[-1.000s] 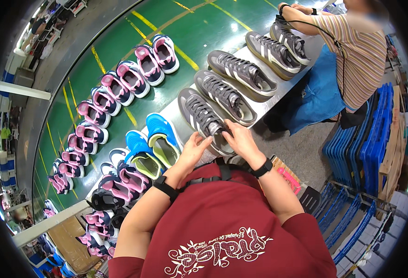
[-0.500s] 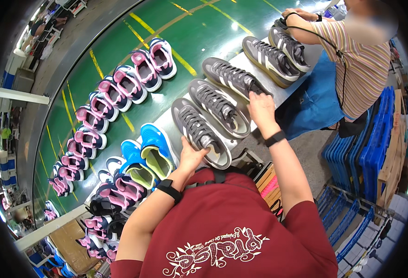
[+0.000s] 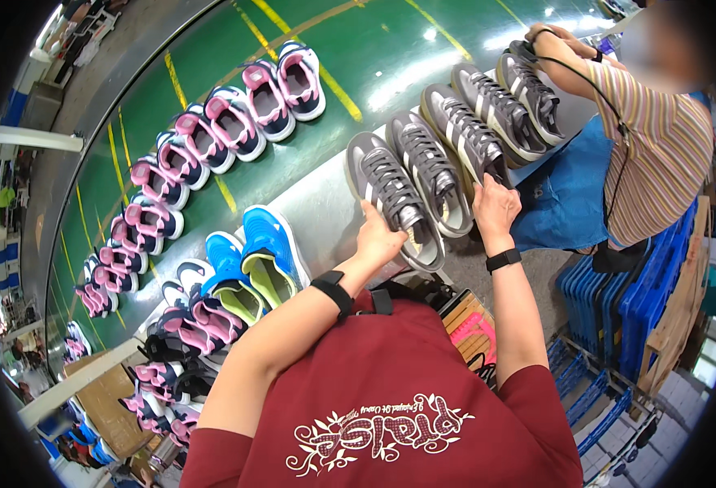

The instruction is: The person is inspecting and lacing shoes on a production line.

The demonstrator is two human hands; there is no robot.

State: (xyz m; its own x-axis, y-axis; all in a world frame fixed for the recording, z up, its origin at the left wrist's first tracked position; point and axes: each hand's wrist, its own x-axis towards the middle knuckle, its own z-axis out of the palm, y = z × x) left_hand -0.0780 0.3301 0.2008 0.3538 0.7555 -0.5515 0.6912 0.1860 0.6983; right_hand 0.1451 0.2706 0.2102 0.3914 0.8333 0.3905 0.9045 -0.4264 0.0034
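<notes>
Grey lace-up sneakers with white stripes stand in a row on the metal ledge. My left hand (image 3: 379,237) is closed on the side and heel of the leftmost grey sneaker (image 3: 390,193), its fingers partly hidden. Beside that one is a middle grey sneaker (image 3: 429,167), which neither hand seems to hold. My right hand (image 3: 497,208) pinches the heel of a third grey sneaker (image 3: 464,130). Two more, a grey sneaker (image 3: 492,106) and the rightmost grey sneaker (image 3: 534,98), stand close by, near a co-worker in a striped shirt (image 3: 647,154).
Blue sneakers (image 3: 270,240) with lime linings stand left on the metal ledge (image 3: 317,199). Pink and navy shoes (image 3: 207,138) line the green conveyor belt (image 3: 390,49). Stacked blue crates (image 3: 618,293) stand at right, below the co-worker's blue apron (image 3: 565,195).
Both hands have moved right, and the three nearer grey sneakers have slid with them along the ledge. The third now stands close against the pair by the co-worker.
</notes>
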